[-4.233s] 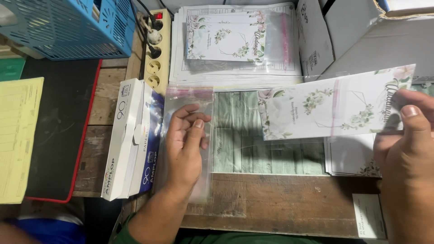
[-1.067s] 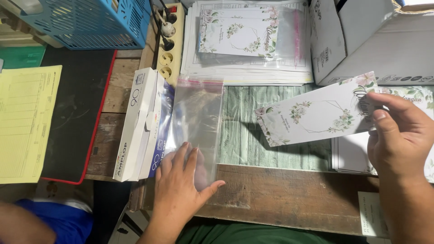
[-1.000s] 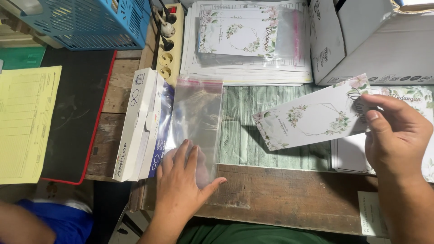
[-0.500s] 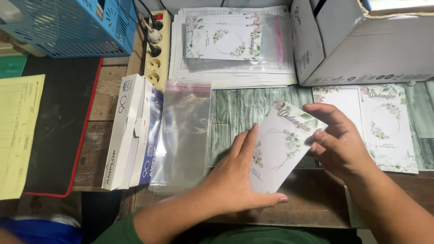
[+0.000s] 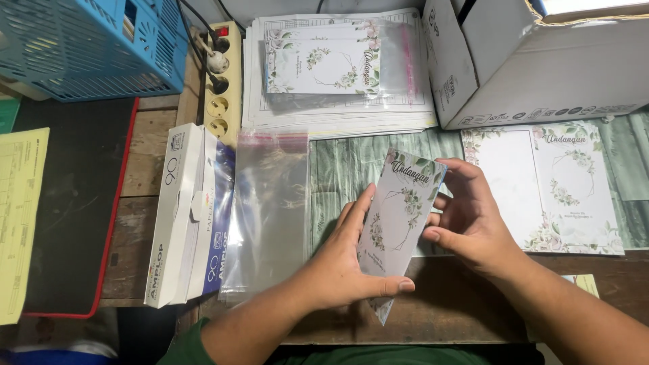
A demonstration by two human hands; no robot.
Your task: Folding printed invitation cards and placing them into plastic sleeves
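Your left hand (image 5: 341,267) and right hand (image 5: 473,226) both grip a folded floral card (image 5: 399,226) just above the near edge of the wooden table (image 5: 460,304); it stands tilted, top leaning right. Your left thumb lies across the card's lower part and the fingers press flat along its left side, while your right thumb clamps the right edge and the fingers curl behind, so most of them are hidden, as is the card's back. The bottom corner of the card pokes out below your left thumb. Just left of your left hand lies a clear plastic sleeve (image 5: 267,216), untouched, its lower end blurring into the table and hard to trace. Beside that sit long white and blue envelope boxes (image 5: 186,216), then a dark mat with a red edge (image 5: 64,209) and a yellow form (image 5: 17,216) cut off by the frame. To your right, an open floral sheet (image 5: 547,189) lies flat. Farther back, a stack of sleeved cards (image 5: 338,67) rests between a cream power strip (image 5: 223,88) and a white cardboard box (image 5: 534,61); a blue basket (image 5: 88,44) is cropped at the far left corner.
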